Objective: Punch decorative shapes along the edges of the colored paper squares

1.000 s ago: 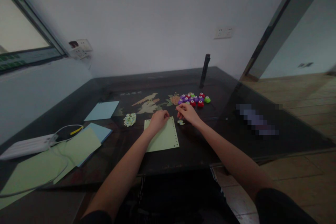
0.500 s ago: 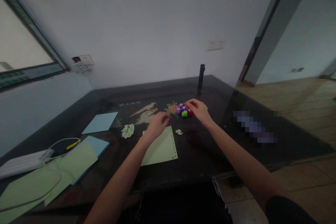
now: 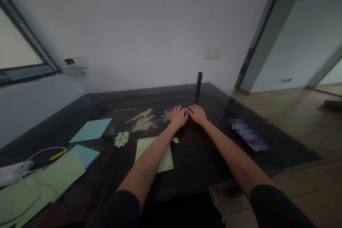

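My left hand [image 3: 178,117] and my right hand [image 3: 197,114] cup a small pile of round, eyed toys [image 3: 187,110] from both sides, at the far middle of the dark table. Between them I make out a little green, purple and red; most of the pile is hidden under my curved fingers. Close to my left forearm lies a small cluster of pale flower-shaped pieces [image 3: 175,140]. A pale green punched sheet [image 3: 145,144] lies partly beneath that forearm. Farther left is a bigger heap of similar pale pieces [image 3: 121,139].
A black upright cylinder [image 3: 198,87] stands behind my hands. Blue sheet [image 3: 91,130], green papers [image 3: 61,172], a white power strip [image 3: 13,174] with cable and a yellow pen-like item [image 3: 58,154] lie left. A blurred-out flat object [image 3: 248,135] lies right.
My left hand has moved forward and right, off the sheet, to the toys. My right hand has come down beside them, and both now surround the pile. The view has shifted slightly.
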Demonstrator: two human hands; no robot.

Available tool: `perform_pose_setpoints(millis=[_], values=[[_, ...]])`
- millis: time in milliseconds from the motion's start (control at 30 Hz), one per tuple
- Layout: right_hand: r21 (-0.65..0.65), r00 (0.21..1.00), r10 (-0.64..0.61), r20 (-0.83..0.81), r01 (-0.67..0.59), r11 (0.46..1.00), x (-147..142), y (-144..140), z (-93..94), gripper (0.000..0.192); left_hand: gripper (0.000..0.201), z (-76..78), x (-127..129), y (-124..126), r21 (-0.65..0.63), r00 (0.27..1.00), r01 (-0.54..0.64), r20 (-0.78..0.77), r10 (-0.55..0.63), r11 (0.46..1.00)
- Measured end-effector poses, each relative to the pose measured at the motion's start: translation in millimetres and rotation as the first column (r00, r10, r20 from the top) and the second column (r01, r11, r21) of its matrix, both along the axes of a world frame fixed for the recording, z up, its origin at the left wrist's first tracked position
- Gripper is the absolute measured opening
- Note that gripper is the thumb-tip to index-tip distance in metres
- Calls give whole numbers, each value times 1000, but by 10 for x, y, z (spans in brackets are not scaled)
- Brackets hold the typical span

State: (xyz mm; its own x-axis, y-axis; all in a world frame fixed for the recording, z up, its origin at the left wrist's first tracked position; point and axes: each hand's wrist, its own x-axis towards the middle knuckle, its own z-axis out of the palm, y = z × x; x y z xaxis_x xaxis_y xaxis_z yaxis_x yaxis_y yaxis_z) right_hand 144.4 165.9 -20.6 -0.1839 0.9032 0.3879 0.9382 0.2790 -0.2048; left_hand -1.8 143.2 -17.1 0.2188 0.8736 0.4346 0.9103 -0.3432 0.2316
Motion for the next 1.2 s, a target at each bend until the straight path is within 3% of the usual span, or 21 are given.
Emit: perform_pose_setpoints(millis=[167,500,767,967,1200], values=[[-45,1000,6,30,-4,999,-46,-50,-7,41,41,-117,52,69,-60,999,-3,-51,0,998],[-30,999,51,16,-50,998,-282,-140,-29,38,32,-82,-186,23,-47,998,20,-62,-23,999],[7,988,156,17,-156,988,-685,-163,-65,40,34,-53,-716,41,-68,988,29,-152,-39,997],[17,968,247,34,-247,969,-1037,-190,-76,40,34,-46,-1160,-26,-96,991,33,-125,-45,995],[24,948,316,48,-317,948,-1319,-290,-40,40,35,-59,-1488,-144,-81,987,21,-156,-34,996]])
